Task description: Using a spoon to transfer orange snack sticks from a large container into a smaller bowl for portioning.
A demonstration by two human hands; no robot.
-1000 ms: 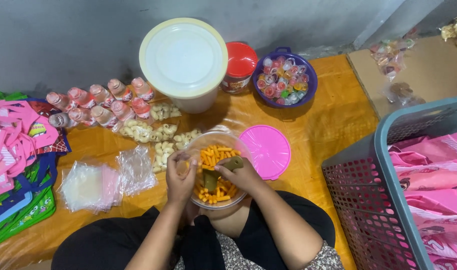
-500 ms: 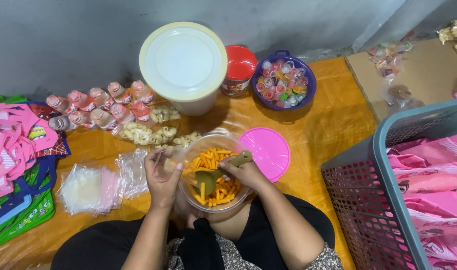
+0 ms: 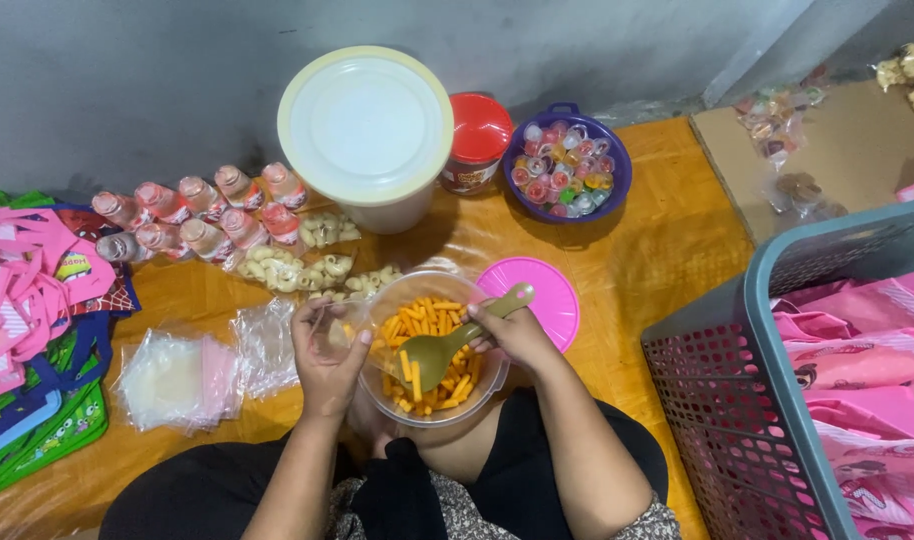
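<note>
The right hand (image 3: 517, 335) grips a green spoon (image 3: 447, 345) over the clear bowl (image 3: 432, 345) of orange sticks (image 3: 422, 320), while the left hand (image 3: 327, 355) pinches a small clear bag (image 3: 329, 322) beside it, a pink lid (image 3: 547, 300) just beyond the right hand.

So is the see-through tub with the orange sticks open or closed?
Open. The clear tub has no lid on; its pink lid lies flat beside it, and the right hand holds a green spoon inside.

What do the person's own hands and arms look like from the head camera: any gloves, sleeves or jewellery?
Both are bare: the left hand and right hand wear no gloves, and no rings or watch show. The forearms are uncovered; no sleeve shows on them. Dark clothing covers the lap.
</note>
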